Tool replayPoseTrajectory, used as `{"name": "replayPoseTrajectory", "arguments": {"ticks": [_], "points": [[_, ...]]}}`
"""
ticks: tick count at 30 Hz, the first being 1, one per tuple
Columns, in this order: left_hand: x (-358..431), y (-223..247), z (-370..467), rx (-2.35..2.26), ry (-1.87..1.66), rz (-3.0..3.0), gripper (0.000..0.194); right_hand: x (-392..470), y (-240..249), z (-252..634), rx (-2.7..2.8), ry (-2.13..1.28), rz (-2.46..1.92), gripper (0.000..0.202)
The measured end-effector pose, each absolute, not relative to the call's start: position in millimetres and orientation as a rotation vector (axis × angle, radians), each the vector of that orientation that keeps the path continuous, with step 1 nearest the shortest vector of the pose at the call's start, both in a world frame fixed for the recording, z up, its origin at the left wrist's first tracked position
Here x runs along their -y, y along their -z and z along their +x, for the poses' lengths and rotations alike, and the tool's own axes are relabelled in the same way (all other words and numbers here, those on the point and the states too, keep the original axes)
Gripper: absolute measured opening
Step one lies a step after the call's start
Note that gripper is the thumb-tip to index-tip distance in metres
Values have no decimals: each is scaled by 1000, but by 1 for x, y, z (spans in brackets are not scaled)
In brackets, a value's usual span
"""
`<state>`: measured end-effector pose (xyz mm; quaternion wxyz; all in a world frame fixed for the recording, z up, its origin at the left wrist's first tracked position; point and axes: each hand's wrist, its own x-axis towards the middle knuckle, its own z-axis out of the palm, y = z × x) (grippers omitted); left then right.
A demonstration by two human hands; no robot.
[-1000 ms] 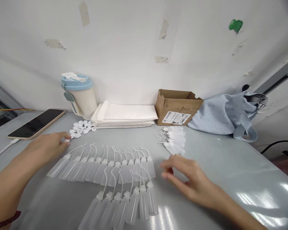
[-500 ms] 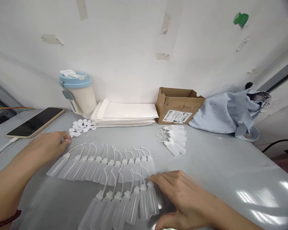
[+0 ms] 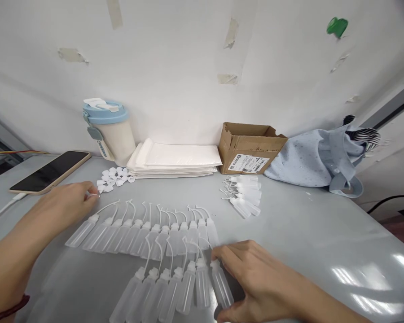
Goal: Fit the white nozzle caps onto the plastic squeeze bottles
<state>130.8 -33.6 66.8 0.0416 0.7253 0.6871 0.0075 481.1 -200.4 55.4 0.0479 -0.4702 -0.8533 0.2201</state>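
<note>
My right hand [image 3: 257, 278] grips the rightmost bottle of the front row, a small clear squeeze bottle [image 3: 222, 286], between thumb and fingers at its two ends. To its left lie several similar squeeze bottles [image 3: 168, 296] with thin bent white spouts. A second row of such bottles [image 3: 144, 235] lies behind them. At the left, my left hand [image 3: 69, 199] has thumb and forefinger pinched together beside a pile of small white caps [image 3: 112, 176]. Whatever sits between those fingertips is too hidden to name.
Another cluster of squeeze bottles [image 3: 245, 195] lies near a cardboard box [image 3: 252, 152]. Along the wall stand a stack of white envelopes [image 3: 178, 157], a blue-lidded tumbler [image 3: 112, 130] and a light blue bag [image 3: 309, 157]. A phone [image 3: 52, 172] with a cable lies at far left.
My right fingers have closed on the end bottle, which has shifted right, away from its neighbour. My left hand has barely moved beside the caps.
</note>
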Motion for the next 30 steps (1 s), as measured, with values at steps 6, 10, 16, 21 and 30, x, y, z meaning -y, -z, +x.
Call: {"name": "replayPoseTrajectory", "arguments": {"ticks": [6,10,16,21,30], "points": [[62,-85,180,-2183,-559,2321,31,204,-66,480,2375,-635,-1507,59],[108,-80,223,-1502,-909,2233,25,205,-68,479,2213,-694,-1504,60],[146,-70,259,-985,-638,1863,13,207,-66,476,2048,-853,-1333,64],[148,-73,264,-893,-605,1767,12,212,-66,475,2036,-864,-1163,63],[143,-74,262,-717,-474,1471,15,209,-66,477,1943,-1018,-942,65]]}}
